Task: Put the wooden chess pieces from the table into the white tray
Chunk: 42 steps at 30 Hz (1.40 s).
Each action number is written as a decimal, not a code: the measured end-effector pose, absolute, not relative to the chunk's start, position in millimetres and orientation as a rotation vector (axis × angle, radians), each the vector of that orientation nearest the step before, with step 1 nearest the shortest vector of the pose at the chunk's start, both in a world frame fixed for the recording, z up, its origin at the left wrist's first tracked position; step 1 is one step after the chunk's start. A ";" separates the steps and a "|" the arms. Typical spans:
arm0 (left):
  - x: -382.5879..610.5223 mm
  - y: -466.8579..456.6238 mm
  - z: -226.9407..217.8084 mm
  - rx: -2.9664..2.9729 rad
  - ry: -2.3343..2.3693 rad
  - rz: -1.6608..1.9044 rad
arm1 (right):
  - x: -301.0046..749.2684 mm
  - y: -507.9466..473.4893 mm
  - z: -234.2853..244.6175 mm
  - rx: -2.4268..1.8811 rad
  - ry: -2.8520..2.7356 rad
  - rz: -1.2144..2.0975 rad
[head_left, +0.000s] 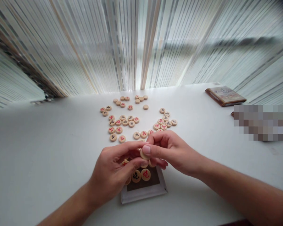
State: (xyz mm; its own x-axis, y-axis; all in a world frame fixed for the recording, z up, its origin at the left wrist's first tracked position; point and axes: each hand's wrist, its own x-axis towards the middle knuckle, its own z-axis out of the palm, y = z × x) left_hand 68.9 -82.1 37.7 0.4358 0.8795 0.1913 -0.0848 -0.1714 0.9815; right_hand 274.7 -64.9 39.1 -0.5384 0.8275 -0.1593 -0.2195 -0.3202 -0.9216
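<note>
Both my hands meet above a shallow white-rimmed box [143, 196]. Between my right thumb and fingers is a round wooden xiangqi piece [143, 154], its marked face not showing. My right hand [171, 150] is closed on it. My left hand [115, 163] curls around the same piece, index finger along its upper edge and thumb just below; the fingers partly hide the contact. Inside the box lie several pieces on a brown base, among them a black-marked piece [135, 176] and a red-marked piece [145, 174]. My left fingers cover others there.
Loose xiangqi pieces [124, 122] with red or black characters spread over the white table [61, 147] beyond my hands; some show blank faces. A brown-edged picture box [226, 95] lies at the back right, near a blurred-out patch. Striped curtains [122, 44] hang behind the table.
</note>
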 end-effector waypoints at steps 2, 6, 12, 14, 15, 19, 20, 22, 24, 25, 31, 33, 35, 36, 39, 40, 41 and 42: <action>69.3 -82.2 38.3 1.415 0.750 1.022 | 276.0 -64.0 36.7 -0.816 -1.181 1.947; 69.9 -82.7 40.6 1.345 0.759 1.027 | 276.9 -62.9 33.1 -0.792 -1.138 1.977; 68.6 -82.5 37.7 1.488 0.785 1.066 | 275.6 -65.3 38.8 -0.852 -1.152 1.967; 68.4 -82.2 35.7 1.539 0.793 1.076 | 276.1 -66.1 40.6 -0.868 -1.154 1.967; 68.3 -82.2 35.0 1.552 0.792 1.081 | 276.5 -66.2 41.0 -0.874 -1.155 1.973; 67.6 -83.4 34.8 1.583 0.812 1.090 | 278.0 -65.5 40.5 -0.881 -1.145 1.991; 67.2 -83.8 35.0 1.590 0.825 1.089 | 278.1 -65.1 40.1 -0.869 -1.139 1.997; 66.3 -84.5 35.6 1.595 0.856 1.088 | 278.0 -64.4 39.1 -0.837 -1.123 2.014; 65.8 -84.8 36.0 1.583 0.882 1.091 | 277.8 -63.7 38.1 -0.811 -1.113 2.034; 65.8 -84.9 36.4 1.573 0.889 1.094 | 277.8 -63.4 37.5 -0.800 -1.111 2.045; 69.0 -85.5 41.1 1.450 0.801 1.092 | 278.0 -62.1 34.2 -0.717 -1.113 2.068; 69.8 -86.0 42.7 1.412 0.770 1.092 | 278.3 -62.1 32.9 -0.686 -1.113 2.073; 69.8 -86.3 43.4 1.388 0.763 1.091 | 278.7 -62.1 31.5 -0.661 -1.110 2.080; 69.7 -86.3 43.2 1.382 0.763 1.091 | 279.0 -62.2 30.8 -0.648 -1.108 2.083; 69.1 -86.3 42.1 1.374 0.776 1.094 | 280.0 -62.1 28.7 -0.611 -1.105 2.088; 69.0 -86.3 41.8 1.375 0.781 1.098 | 280.3 -62.1 28.2 -0.599 -1.105 2.089; 69.0 -86.3 41.7 1.378 0.788 1.103 | 280.6 -62.0 28.0 -0.591 -1.106 2.088; 69.1 -86.4 41.8 1.382 0.795 1.108 | 280.7 -62.0 28.1 -0.587 -1.105 2.088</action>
State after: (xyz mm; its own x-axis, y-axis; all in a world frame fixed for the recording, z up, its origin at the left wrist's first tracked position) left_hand 69.1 -86.4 41.8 0.3280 0.9290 0.1715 -0.1343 -0.1338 0.9819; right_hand 280.7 -62.0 28.1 -0.6579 0.7500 -0.0688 -0.3646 -0.3972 -0.8422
